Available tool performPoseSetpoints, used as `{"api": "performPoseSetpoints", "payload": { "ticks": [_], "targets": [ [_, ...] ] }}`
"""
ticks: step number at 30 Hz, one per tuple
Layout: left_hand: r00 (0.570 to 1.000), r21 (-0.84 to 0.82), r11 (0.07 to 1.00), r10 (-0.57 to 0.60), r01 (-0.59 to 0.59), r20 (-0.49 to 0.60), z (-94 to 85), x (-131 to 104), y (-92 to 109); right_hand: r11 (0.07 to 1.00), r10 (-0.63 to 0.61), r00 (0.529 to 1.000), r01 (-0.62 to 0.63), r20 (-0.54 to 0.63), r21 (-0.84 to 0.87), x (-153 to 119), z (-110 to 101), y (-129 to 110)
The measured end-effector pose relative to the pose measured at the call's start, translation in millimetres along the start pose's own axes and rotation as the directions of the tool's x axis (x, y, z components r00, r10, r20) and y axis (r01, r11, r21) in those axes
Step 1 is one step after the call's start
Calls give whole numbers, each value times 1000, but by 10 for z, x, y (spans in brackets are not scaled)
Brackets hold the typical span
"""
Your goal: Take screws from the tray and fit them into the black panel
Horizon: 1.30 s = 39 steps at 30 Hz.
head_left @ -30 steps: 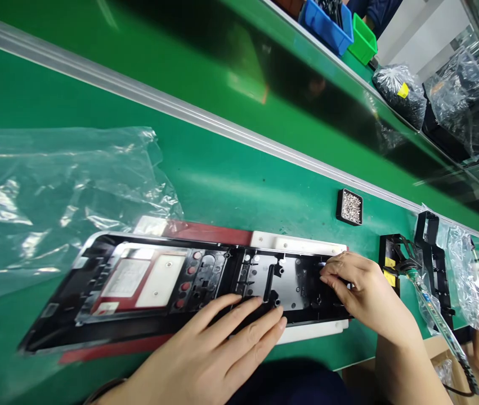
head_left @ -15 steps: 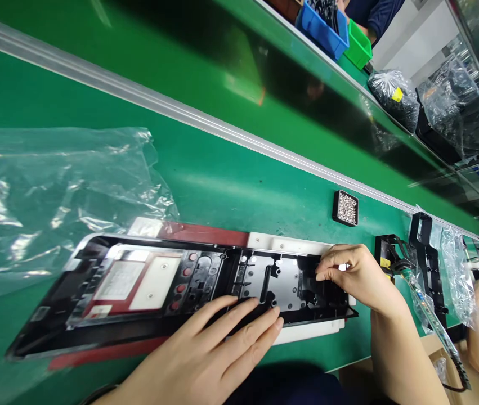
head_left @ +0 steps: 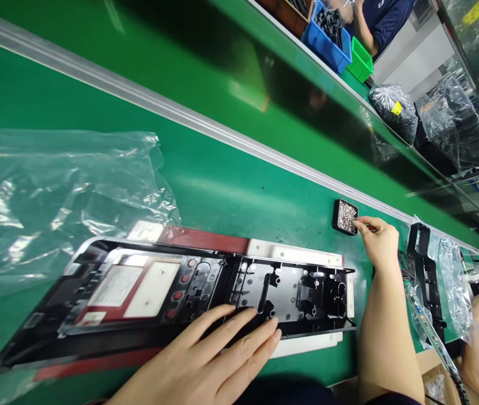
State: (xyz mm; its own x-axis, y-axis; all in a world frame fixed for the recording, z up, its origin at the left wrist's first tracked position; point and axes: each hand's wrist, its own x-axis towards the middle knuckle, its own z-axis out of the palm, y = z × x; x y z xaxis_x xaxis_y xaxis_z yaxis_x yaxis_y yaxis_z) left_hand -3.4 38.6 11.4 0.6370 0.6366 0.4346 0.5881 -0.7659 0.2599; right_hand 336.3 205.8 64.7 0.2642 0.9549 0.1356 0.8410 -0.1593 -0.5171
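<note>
Left hand (head_left: 205,360) flat, fingers spread, pressing black panel (head_left: 171,292); right hand (head_left: 376,239) pinching at screw tray (head_left: 344,216).

Table (head_left: 222,185): green, crossed by a silver rail (head_left: 205,125). Panel frame (head_left: 205,292): glossy black, with red dots and white label patches. Jig (head_left: 294,253) beneath: white, with a dark red section. Screw tray (head_left: 346,216): black, filled with silver screws. Bag (head_left: 53,191): clear plastic. Bins (head_left: 332,42): 1 blue, 1 bright green.

One black panel (head_left: 171,298), one screw tray (head_left: 346,216), one clear bag (head_left: 53,197), two bins: blue (head_left: 327,39), green (head_left: 359,59).
</note>
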Motion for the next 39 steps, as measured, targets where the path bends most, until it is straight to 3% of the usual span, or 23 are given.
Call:
{"api": "performPoseSetpoints", "payload": {
  "ticks": [4, 9, 18, 25, 29, 32, 36, 39],
  "targets": [
    [1000, 31, 999, -9, 9, -7, 33, -36, 14, 986, 125, 992, -121, 19, -118, 213, 230, 90],
    [1000, 38, 999, -18, 17, 6, 52, -83, 25, 959, 188, 982, -177, 32, -224, 217, 342, 20],
    [999, -48, 997, 53, -53, 4, 18, -66, -22, 977, 90, 996, -92, -21, -191, 162, 429, 54],
    [999, -37, 998, 44, -44, -9, 19, -57, -32, 998, 50, 994, -46, -95, 43, 140, 397, 176],
    [999, -21, 999, 33, -33, -12, 18, -56, -8, 969, -17, 997, 36, -78, 243, -118, 218, 47],
    [999, 19, 999, -36, 36, 9, 33, -68, 50, 850, -185, 982, 141, 38, 508, -490, 1, -171],
    [997, 17, 997, -78, 78, 13, 66, -67, 116, 662, -457, 873, 206, 169, 720, -960, -212, -477],
    [998, -7, 998, -61, 61, 10, 61, -45, 102, 564, -521, 831, 165, 193, 809, -1164, -250, -628]
  ]
}}
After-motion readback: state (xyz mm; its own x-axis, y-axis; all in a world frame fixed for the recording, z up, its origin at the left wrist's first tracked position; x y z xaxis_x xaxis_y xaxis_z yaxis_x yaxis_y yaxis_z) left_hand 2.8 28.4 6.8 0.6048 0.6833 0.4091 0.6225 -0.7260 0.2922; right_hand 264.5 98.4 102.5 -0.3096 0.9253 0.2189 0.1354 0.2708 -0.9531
